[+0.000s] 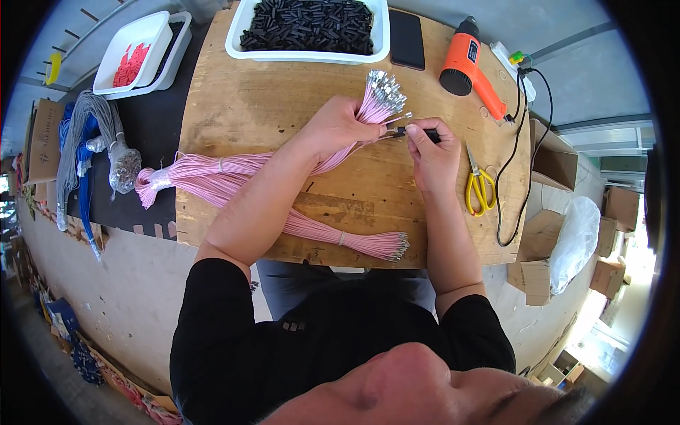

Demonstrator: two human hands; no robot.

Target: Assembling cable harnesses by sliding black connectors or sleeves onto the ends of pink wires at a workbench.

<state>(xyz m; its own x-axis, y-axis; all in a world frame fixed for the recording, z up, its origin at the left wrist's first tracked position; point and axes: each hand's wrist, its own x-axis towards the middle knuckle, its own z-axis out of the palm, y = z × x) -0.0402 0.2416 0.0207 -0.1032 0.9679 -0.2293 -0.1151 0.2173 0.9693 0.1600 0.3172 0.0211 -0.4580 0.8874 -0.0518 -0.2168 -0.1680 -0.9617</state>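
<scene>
My left hand is closed round a bundle of pink wires whose silvery metal terminals fan out above the fist. Its thumb and forefinger pinch near a single wire end on the right. Facing it, my right hand pinches a slim black object, its narrow tip reaching toward the left fingertips; the fingers cover much of it, so its exact kind is unclear. The pink wires run left under my forearm to a wrapped end. A second tied branch, also tipped with terminals, lies nearer my body.
At the back, a white tub holds short black tubes, beside a dark phone. An orange heat gun and yellow-handled scissors lie right, near a black cable. Leftward are tubs with red pieces and grey wire bundles.
</scene>
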